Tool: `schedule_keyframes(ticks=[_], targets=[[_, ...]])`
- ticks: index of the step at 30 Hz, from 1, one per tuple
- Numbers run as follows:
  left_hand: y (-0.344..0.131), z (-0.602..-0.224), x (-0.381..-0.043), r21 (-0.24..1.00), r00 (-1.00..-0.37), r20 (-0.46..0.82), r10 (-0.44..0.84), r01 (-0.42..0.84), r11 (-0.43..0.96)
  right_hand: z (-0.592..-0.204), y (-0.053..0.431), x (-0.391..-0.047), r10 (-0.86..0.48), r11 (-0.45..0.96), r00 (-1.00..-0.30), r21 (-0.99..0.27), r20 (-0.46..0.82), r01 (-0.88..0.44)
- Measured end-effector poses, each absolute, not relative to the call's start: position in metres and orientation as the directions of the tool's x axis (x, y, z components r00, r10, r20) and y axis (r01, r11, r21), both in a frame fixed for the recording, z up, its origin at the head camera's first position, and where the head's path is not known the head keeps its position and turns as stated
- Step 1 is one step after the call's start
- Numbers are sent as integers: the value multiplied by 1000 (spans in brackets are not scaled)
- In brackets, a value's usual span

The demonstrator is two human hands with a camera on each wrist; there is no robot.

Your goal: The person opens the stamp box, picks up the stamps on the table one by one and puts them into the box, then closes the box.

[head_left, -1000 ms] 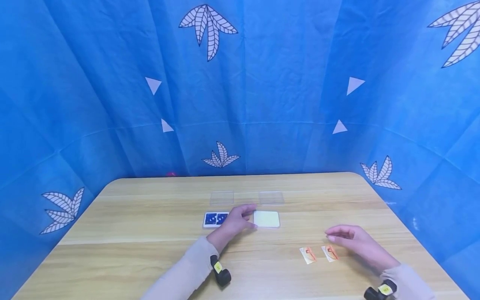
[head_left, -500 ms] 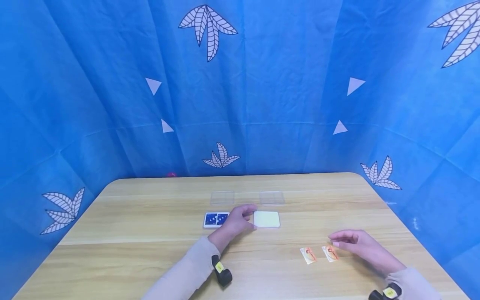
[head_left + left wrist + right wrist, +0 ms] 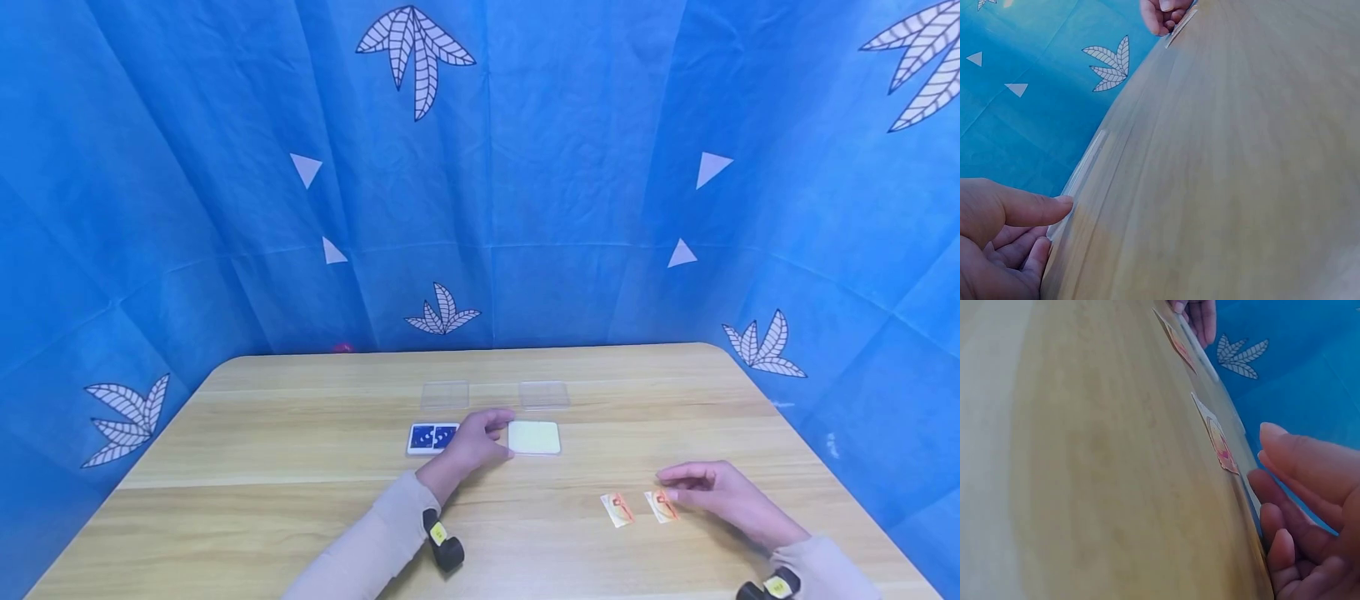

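My left hand (image 3: 476,442) sits at the left side of a shallow clear case (image 3: 534,437) with a pale white inside, thumb at its near corner and a finger at its far corner. In the left wrist view the thumb touches the edge of the case, seen almost side-on. My right hand (image 3: 712,492) hovers with loosely bent fingers by the right one of two small orange-and-white cards (image 3: 662,506). A gap shows between the thumb and that card in the right wrist view, and nothing is held. The other orange-and-white card (image 3: 617,510) lies to its left.
A second case with dark blue pictured cards (image 3: 431,437) lies left of my left hand, partly covered by it. Two clear lids (image 3: 445,395) lie behind the cases. The wooden table (image 3: 247,467) ends at a blue patterned curtain (image 3: 555,208).
My right hand has shifted slightly right and nearer to me, its thumb now beside the right card. The left hand, cases and cards stay in place.
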State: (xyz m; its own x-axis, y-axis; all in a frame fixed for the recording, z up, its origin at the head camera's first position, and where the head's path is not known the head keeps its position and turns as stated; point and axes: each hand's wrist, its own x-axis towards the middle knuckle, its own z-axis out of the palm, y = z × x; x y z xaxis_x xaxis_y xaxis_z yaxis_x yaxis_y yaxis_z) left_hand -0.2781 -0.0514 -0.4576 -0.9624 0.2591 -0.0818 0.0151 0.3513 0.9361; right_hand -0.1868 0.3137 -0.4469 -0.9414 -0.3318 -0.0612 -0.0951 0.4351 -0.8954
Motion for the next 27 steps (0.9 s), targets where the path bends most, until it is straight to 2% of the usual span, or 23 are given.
schedule_keyframes(ticks=[27], targets=[[-50, -452, -275, 933, -964, -107, 242, -13, 360, -450, 307, -188, -307, 509, -951, -836, 49, -207]])
